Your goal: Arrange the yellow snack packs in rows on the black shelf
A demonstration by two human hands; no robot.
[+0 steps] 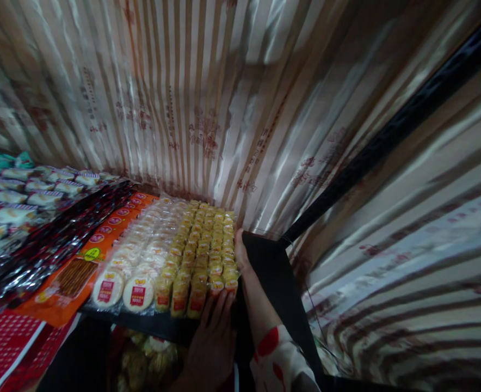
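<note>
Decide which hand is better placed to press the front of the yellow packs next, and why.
Probably the left hand: its fingers point at the front of the yellow packs, while the right hand lies along their right side.

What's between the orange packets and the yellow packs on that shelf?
Two rows of round white snacks in clear wrappers lie between the orange packets and the yellow packs, seen in the head view.

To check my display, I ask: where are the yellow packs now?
The yellow packs sit below and slightly left of centre in the head view, between the white round packs and the right hand.
</note>
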